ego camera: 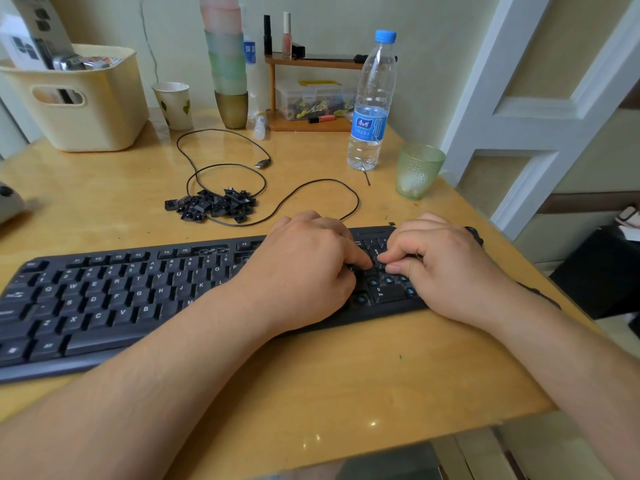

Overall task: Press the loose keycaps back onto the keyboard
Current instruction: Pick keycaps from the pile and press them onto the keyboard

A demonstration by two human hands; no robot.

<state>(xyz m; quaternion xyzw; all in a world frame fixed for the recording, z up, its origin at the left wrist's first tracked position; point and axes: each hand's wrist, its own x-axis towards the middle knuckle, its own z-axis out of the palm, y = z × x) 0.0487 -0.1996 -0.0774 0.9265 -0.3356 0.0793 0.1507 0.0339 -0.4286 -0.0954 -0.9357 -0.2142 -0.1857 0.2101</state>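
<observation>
Keyboard (pixel 114 299) on table (pixel 346 382), letter rows capped; numpad shows bare blue stems. Both hands there: left hand (pixel 304 268) and right hand (pixel 440 261) fingers curled, pressing one keycap, I judge. Keycaps (pixel 213 204) heaped behind: much left.

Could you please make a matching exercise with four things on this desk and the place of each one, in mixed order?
Things:
1. loose keycaps
2. green glass
3. water bottle
4. paper cup

Places:
A. right of the cream basket
B. by the desk's right edge
C. piled behind the keyboard
D. before the wooden shelf

Pairs: 1-C, 2-B, 3-D, 4-A
</observation>
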